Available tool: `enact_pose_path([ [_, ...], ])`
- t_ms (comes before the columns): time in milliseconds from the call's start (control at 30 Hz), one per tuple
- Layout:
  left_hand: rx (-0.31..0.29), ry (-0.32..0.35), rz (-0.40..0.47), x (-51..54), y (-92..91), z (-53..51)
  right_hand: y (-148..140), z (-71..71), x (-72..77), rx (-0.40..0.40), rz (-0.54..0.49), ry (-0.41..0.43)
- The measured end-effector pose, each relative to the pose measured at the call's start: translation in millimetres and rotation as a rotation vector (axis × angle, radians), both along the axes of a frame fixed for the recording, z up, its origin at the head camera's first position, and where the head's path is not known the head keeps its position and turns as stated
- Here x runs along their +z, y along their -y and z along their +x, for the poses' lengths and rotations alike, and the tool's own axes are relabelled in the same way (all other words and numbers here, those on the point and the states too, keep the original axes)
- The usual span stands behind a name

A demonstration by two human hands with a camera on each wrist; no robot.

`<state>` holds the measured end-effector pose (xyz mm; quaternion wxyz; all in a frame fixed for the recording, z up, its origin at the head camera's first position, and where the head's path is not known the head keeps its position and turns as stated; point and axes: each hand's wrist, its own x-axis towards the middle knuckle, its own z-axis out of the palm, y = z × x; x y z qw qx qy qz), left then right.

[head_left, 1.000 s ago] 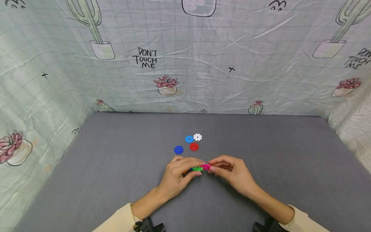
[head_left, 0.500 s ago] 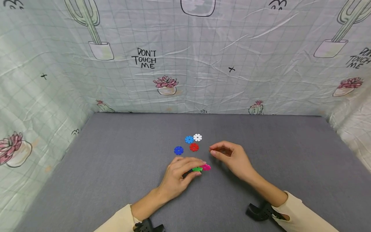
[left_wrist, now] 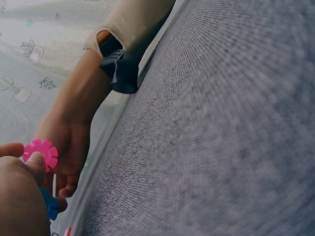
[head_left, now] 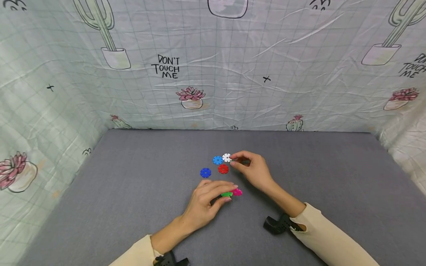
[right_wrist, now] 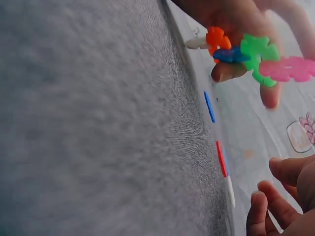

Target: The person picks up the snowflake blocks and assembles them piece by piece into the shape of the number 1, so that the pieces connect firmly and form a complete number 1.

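Fingers (head_left: 239, 154) of right hand (head_left: 255, 169) parted, bent beside white disc (head_left: 226, 157).

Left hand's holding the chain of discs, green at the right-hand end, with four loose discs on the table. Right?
One slip: the head view shows a pink disc at the right-hand end of the chain, beyond the green disc. The rest stands.

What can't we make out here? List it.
Head: rest of the chain beyond its green disc and pink disc; left hand covers it.
Left wrist: a red sliver; bottom edge cuts it off.
Right wrist: most of the light-blue disc, behind the red disc.
Right wrist: rest of the right hand, cut off by the frame edge.
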<state>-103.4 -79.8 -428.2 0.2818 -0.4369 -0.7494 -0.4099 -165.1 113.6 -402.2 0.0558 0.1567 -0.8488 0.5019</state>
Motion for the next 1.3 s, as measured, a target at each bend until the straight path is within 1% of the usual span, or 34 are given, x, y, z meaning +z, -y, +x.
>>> enact_pose_path([
  [167,0.003,0.003,-0.007,-0.6,0.2,-0.1,7,-9.3,-1.8,0.005,0.057,-0.060],
  [267,0.005,0.003,-0.007,-0.7,0.0,-0.2,10,-14.3,-2.8,-0.010,0.071,-0.070],
  [467,-0.002,0.004,-0.002,0.0,-1.1,0.0,11,-22.2,-4.8,-0.041,0.084,-0.040],
  [700,-0.005,0.006,0.003,1.2,-1.3,-0.3,12,-28.5,-10.3,-0.075,0.115,-0.012],
  [867,-0.001,0.024,0.001,1.2,-0.5,0.4,15,-30.6,-13.2,-0.086,0.149,-0.011],
  [1033,0.006,0.038,-0.005,0.8,0.4,0.8,18,-30.1,-12.5,-0.091,0.161,-0.005],
  [1300,0.008,0.031,-0.005,2.5,-0.6,-0.1,19,-29.9,-11.1,-0.099,0.182,-0.038],
])
